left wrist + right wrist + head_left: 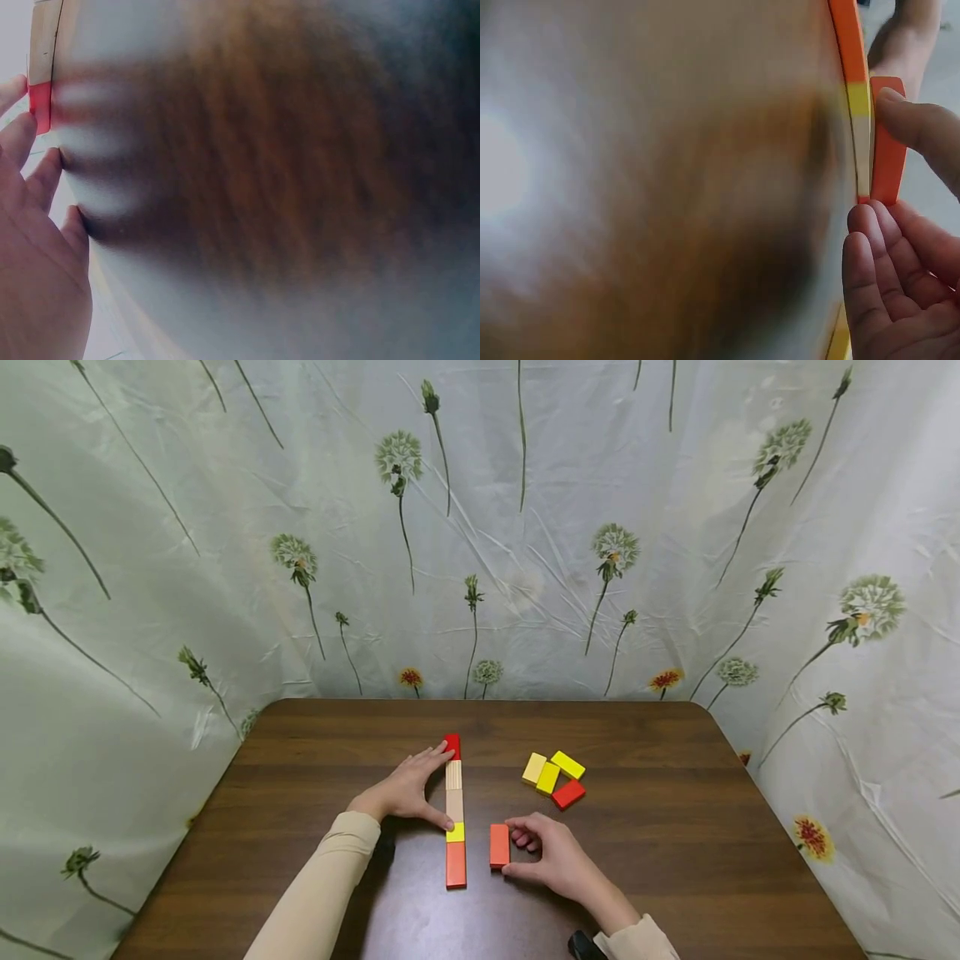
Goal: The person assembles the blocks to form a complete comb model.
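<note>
A straight row of wooden blocks runs away from me on the table. From far to near they are a red block (452,744), a striped pale block (453,774), a beige block (454,806), a yellow block (455,832) and an orange block (456,865). My left hand (405,789) spans the row's left side, fingertips at the red block and thumb at the yellow one. In the left wrist view its fingers are spread beside the red block (40,107). To the right of the row, my right hand (557,857) pinches a second orange block (499,846) between thumb and fingers, a small gap from the row.
Farther right lie several loose blocks: a pale yellow block (534,769), two yellow ones and a red block (567,794). They sit close together on the brown wooden table (660,827). A flower-printed curtain (525,543) hangs behind the table's far edge.
</note>
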Demonstrator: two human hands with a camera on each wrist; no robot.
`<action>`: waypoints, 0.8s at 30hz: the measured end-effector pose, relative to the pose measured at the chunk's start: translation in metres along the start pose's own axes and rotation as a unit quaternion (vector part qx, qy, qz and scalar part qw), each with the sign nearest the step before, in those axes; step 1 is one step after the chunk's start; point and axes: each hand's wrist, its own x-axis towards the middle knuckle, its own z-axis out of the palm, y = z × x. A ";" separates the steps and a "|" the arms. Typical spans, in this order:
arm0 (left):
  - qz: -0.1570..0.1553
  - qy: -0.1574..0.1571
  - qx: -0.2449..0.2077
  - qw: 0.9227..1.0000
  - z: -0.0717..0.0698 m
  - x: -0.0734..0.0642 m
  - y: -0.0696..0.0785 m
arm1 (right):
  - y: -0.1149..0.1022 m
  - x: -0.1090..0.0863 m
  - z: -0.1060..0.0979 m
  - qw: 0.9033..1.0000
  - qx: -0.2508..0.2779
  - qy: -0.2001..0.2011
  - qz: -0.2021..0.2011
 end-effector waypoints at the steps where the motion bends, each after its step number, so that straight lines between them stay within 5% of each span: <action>1: 0.000 0.000 0.000 1.000 0.000 0.000 0.000 | -0.002 -0.003 0.001 1.000 0.002 -0.004 -0.004; 24: 0.006 0.002 0.002 1.000 0.000 -0.001 0.000 | -0.034 -0.041 0.030 0.997 0.046 -0.063 -0.028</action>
